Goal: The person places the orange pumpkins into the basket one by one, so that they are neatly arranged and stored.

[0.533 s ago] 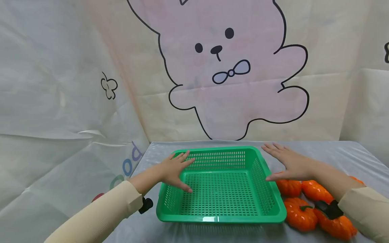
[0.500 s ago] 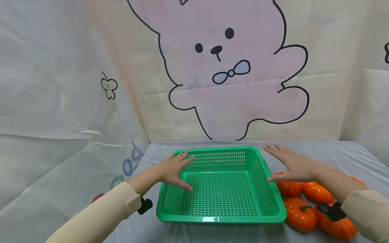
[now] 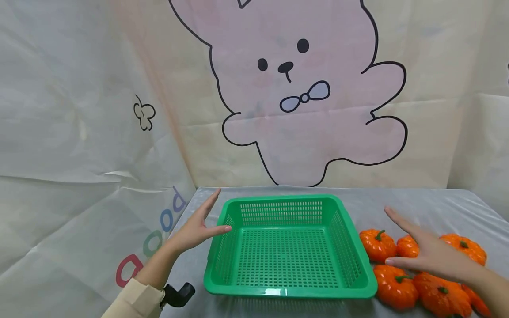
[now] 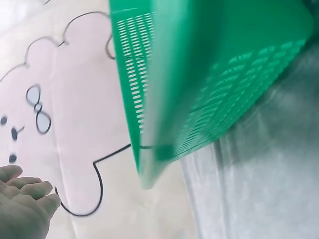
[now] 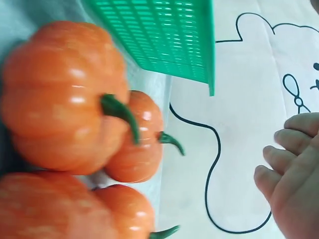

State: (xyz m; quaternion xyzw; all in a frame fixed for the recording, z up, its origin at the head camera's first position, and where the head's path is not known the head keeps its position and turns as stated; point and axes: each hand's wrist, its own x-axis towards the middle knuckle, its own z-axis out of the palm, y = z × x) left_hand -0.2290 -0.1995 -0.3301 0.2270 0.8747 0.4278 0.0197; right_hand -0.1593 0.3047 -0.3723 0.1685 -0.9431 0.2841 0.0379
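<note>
Head view showed the left hand (image 3: 194, 230) and right hand (image 3: 429, 254) apart, fingers extended, gripping nothing, with the green basket (image 3: 284, 258) between them, seemingly centred to suit either, and orange pumpkins (image 3: 395, 289) clustered by the right, probably for easy reach.

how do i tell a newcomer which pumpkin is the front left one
Find the big green basket on the grey table. Look just right of its near right corner for a glossy orange pumpkin with a green stem. Other pumpkins sit farther back or farther right.
</note>
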